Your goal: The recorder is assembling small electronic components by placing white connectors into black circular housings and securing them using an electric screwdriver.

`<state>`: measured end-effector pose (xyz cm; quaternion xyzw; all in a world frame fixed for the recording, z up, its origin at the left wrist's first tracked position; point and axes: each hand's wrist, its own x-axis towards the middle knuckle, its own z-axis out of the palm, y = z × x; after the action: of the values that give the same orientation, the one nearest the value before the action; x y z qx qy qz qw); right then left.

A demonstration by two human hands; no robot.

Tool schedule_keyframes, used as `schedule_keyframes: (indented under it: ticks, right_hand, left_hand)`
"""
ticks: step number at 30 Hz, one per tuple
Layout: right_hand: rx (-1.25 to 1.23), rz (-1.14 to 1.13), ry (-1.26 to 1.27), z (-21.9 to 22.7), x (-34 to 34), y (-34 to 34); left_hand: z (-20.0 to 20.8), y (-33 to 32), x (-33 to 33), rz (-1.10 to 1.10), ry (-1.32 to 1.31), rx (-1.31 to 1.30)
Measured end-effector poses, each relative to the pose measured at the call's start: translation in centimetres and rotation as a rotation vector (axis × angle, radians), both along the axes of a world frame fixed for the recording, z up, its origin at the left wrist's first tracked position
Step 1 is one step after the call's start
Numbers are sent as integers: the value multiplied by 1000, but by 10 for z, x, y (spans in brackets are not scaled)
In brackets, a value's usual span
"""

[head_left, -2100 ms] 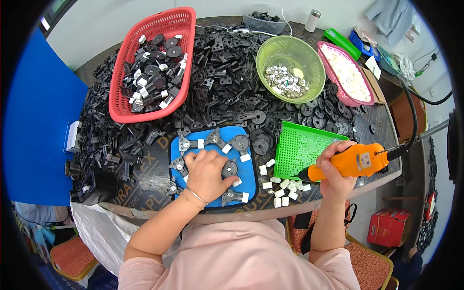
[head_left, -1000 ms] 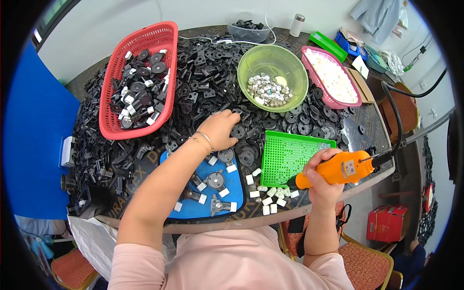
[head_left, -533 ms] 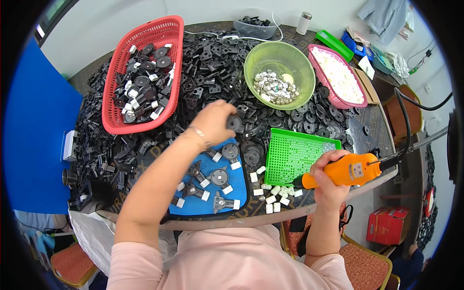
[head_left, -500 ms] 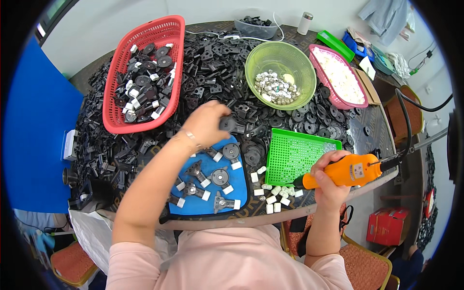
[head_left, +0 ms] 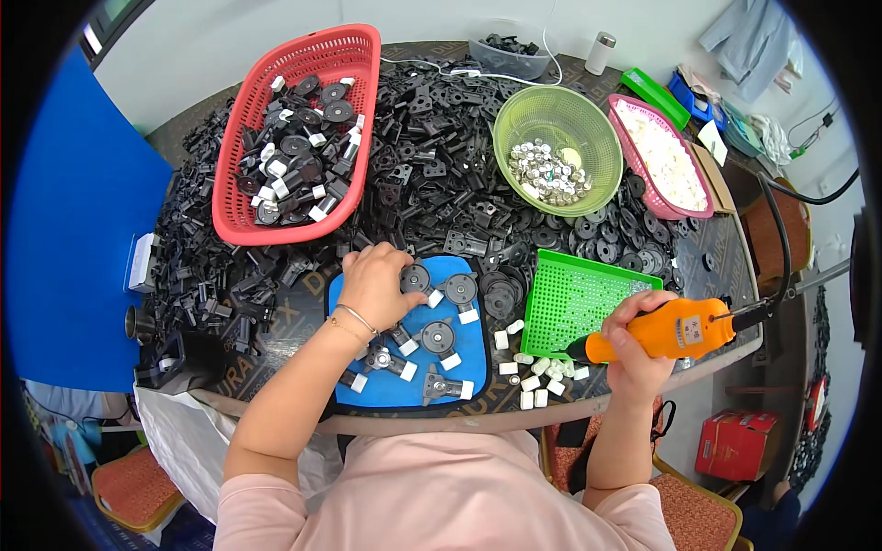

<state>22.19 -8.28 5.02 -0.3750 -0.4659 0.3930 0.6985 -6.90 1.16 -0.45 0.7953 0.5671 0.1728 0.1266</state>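
My left hand (head_left: 372, 283) is at the upper part of a blue mat (head_left: 404, 363), its fingers closed on a black round disc (head_left: 416, 277) set over a part with a white block end. Several black assemblies, each with a white block, lie on the mat, among them a disc-topped one (head_left: 439, 338) and a lever-shaped one (head_left: 441, 386). My right hand (head_left: 636, 354) grips an orange electric screwdriver (head_left: 675, 331); its dark nose points left, over the near right part of a green perforated tray (head_left: 551, 312).
White blocks (head_left: 537, 381) lie by the tray's near edge. Loose black parts (head_left: 432, 138) heap across the table. A red basket (head_left: 225, 184) holds assemblies, a green colander (head_left: 514, 119) small metal pieces, a pink basket (head_left: 634, 161) white parts. A black cable (head_left: 776, 239) hangs at right.
My left hand has come down from the heap's edge onto the mat with the black disc. My right hand still holds the screwdriver over the tray. The whole view has shifted slightly.
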Motion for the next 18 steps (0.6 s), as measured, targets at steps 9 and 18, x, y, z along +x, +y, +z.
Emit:
schedule_keyframes:
  ticks: [9, 18]
  right_hand:
    - [-11, 0, 4, 0, -3, 0]
    - [-16, -31, 29, 3, -1, 0]
  left_hand:
    - [-2, -3, -2, 37, 10, -10]
    - [14, 4, 23, -108, -89, 67]
